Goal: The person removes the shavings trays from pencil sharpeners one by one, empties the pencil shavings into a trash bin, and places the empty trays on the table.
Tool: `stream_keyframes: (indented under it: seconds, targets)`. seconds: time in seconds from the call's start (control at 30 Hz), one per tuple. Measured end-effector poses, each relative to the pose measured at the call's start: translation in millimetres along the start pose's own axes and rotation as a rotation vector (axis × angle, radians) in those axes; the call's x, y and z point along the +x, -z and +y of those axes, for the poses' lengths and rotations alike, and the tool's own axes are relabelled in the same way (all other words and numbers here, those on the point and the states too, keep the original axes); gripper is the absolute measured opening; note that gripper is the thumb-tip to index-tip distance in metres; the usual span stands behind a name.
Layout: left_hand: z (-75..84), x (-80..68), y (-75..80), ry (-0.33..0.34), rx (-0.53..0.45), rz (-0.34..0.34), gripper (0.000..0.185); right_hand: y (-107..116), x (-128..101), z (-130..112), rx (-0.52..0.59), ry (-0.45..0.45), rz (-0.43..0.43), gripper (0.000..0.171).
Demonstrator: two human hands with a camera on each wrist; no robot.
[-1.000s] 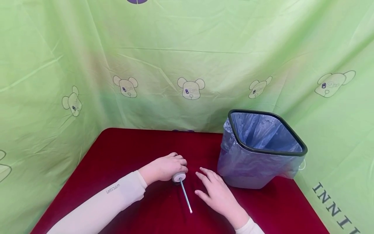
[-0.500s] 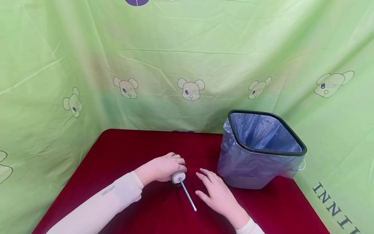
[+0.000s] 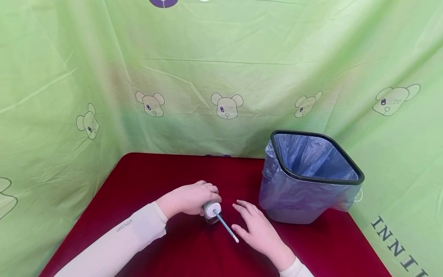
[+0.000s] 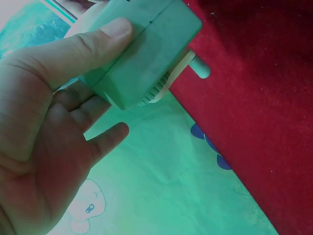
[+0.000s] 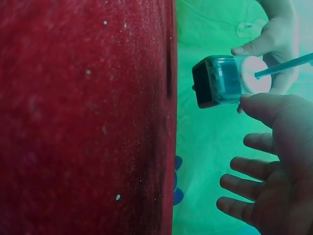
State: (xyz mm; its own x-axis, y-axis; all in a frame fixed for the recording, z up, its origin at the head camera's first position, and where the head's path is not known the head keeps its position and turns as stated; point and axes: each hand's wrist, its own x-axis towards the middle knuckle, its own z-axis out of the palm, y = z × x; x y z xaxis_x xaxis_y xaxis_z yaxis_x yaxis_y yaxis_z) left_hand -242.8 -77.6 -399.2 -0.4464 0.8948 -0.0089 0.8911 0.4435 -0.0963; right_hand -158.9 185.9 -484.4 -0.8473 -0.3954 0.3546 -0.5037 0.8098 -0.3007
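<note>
My left hand (image 3: 194, 197) grips a small square bottle (image 5: 217, 81) with a white cap (image 3: 211, 209), lying on its side near the middle of the red table (image 3: 149, 173). A thin pale stick (image 3: 226, 227) juts from the cap towards me and to the right. Its tip ends right beside the fingers of my right hand (image 3: 256, 229), which rests open and flat on the cloth; whether they touch I cannot tell. In the left wrist view the thumb (image 4: 98, 44) presses along the bottle (image 4: 146, 54). The right wrist view shows the right hand (image 5: 274, 186) with spread fingers below the bottle.
A bin (image 3: 308, 177) lined with a bluish bag stands at the table's right, just beyond my right hand. Green printed cloth (image 3: 221, 69) hangs behind and on both sides. The table's left edge (image 3: 100, 192) runs beside my left sleeve.
The left hand has turned the bottle, so the stick has swung right and its tip now lies by the right hand's fingers. The right hand has hardly moved.
</note>
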Motion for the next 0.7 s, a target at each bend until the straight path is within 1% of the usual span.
stream_keyframes:
  seconds: [0.17,0.37,0.7]
  targets:
    - [0.1,-1.2,4.7,0.024,-0.024,-0.012,0.059,0,0,-1,0.016,0.001,-0.002,0.06]
    - [-0.8,-3.4,9.1,0.014,0.003,0.014,0.058,0,2,-3,0.017,-0.004,-0.009,0.059]
    - [-1.2,-8.2,15.9,0.032,-0.022,0.014,0.056,-1,3,-4,0.04,-0.022,-0.019,0.061]
